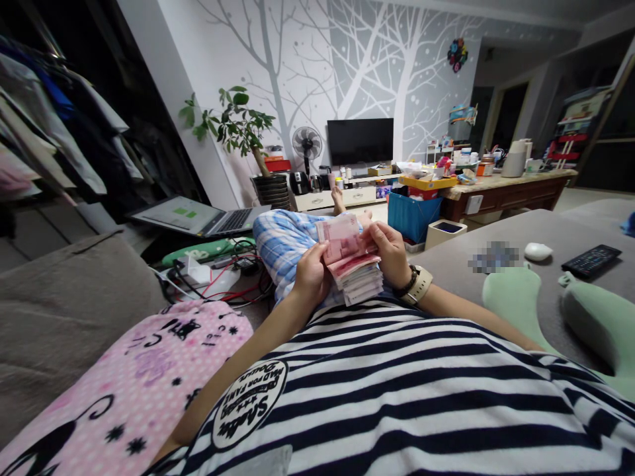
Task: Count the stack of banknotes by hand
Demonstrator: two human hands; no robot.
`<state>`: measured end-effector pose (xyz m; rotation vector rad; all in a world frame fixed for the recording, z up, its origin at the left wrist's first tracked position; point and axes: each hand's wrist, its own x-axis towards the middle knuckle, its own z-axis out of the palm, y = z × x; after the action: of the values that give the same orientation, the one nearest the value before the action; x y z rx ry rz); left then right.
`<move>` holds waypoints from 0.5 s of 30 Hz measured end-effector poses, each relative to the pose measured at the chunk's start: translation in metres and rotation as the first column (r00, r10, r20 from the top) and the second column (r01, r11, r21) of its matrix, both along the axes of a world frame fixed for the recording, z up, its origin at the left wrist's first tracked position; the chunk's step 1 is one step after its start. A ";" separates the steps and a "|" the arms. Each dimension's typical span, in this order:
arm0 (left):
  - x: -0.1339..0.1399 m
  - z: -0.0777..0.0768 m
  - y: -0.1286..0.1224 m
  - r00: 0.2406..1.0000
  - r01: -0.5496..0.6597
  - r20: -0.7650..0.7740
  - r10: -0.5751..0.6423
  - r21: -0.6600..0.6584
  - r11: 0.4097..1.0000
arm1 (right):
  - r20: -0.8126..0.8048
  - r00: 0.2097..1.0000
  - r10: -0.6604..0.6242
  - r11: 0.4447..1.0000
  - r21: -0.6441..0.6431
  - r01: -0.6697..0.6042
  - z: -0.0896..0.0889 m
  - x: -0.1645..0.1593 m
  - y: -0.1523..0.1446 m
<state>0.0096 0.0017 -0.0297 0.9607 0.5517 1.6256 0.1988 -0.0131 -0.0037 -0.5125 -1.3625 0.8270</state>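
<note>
My left hand (311,272) is closed at the left side of a thick stack of banknotes (360,284), its thumb lying over the edge of the upper notes. Above the stack, a pinkish-red banknote (342,238) stands tilted up. My right hand (389,251) pinches that note's right edge between thumb and fingers. Beneath it more red notes show, with paler layers lower in the stack. The stack is in front of my striped shirt (377,370), over my lap. A beige-strapped watch (419,284) and a dark bracelet are on my right wrist.
To the left are a laptop (198,218), tangled cables (243,264) and a pink patterned cushion (143,370). On the right, the grey sofa holds a white mouse (538,251), a black remote (591,262) and a green neck pillow (516,297). A blue box (411,217) stands beyond.
</note>
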 end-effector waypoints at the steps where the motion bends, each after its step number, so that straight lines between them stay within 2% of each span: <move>1: 0.001 0.001 0.000 1.000 0.012 0.006 -0.012 -0.005 1.000 | -0.001 1.000 0.008 1.000 -0.005 -0.008 0.000 0.000 -0.001; 5: 0.004 0.004 -0.001 1.000 -0.008 0.020 0.008 -0.029 1.000 | 0.027 1.000 -0.005 1.000 0.016 0.004 0.001 0.000 -0.001; 9: 0.005 0.006 -0.006 0.999 -0.038 0.010 0.039 -0.043 0.998 | 0.007 0.996 -0.093 0.994 0.053 0.092 0.000 0.001 0.005; 15: 0.007 0.010 -0.013 1.000 0.025 0.006 -0.025 -0.041 0.999 | 0.027 0.995 -0.101 0.995 0.005 0.100 -0.006 0.003 0.015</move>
<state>0.0162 -0.0109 -0.0194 0.9298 0.5649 1.5882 0.2019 0.0016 -0.0093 -0.5865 -1.3518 0.7375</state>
